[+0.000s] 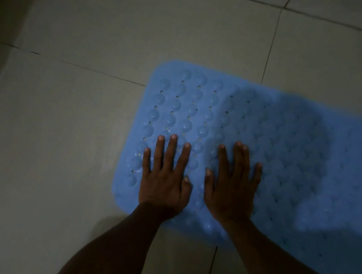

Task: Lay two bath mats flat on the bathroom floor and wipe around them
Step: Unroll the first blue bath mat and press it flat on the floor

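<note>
We press both palms on the blue mat (267,149), left hand (164,181) beside right hand (230,191), fingers (171,149) spread wide, holding nothing; tiled floor (72,120) left of them.

1 blue mat (267,149), 2 hands: left (164,181), right (230,191)

Your bare hands and forearms

Your left hand (164,181) and right hand (231,189) wear no gloves, rings or watch; both forearms are bare, no sleeve in view, fingernails short and plain.
</note>
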